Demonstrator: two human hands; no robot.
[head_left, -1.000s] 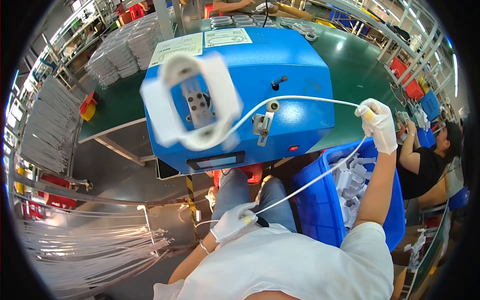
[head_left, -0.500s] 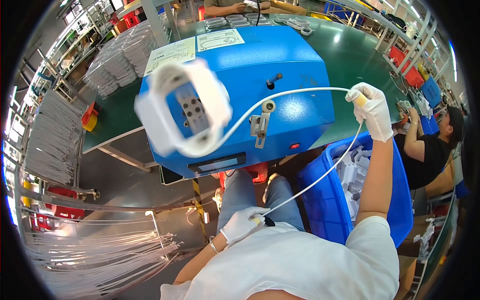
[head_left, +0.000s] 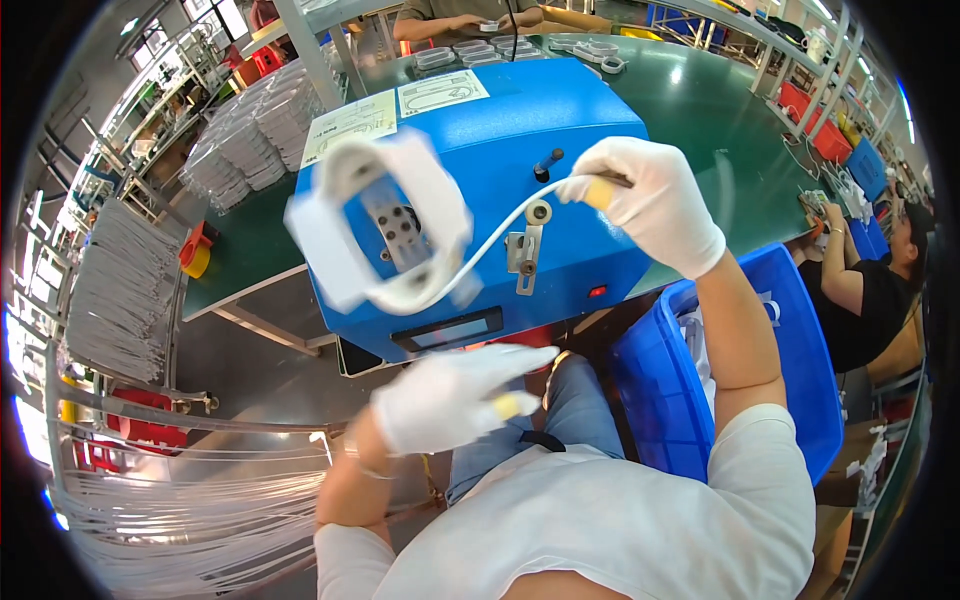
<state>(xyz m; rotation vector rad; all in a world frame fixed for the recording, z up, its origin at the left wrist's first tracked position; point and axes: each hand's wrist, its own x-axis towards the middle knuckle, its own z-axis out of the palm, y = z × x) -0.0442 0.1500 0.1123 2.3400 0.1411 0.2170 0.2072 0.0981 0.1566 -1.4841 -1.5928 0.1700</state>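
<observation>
A blue box-shaped machine (head_left: 560, 110) stands at the table's edge before me, with a white winding frame (head_left: 455, 205) at its front, blurred. From the lower part of the frame a thin white cable (head_left: 497, 234) runs up to my right hand (head_left: 655, 205). That hand, in a white glove with yellow on a fingertip, is closed on the cable near the machine's right side. Over my lap, my gloved left hand (head_left: 440, 400) is apart from the cable, its fingers stretched out and slightly smeared. A metal bracket with a roller (head_left: 524, 252) sits beside the cable.
Right of my legs stands a blue bin (head_left: 660, 400) holding white pieces. White cables hang on racks at left, (head_left: 120, 290) being one bundle. Stacked clear trays (head_left: 245, 140) and a yellow-red tape dispenser (head_left: 197, 250) lie on the green table (head_left: 700, 110). Other people work at the far side and right.
My right hand has moved left toward the machine, and the cable span to the frame is shorter. My left hand has let go of the cable and risen from my waist.
</observation>
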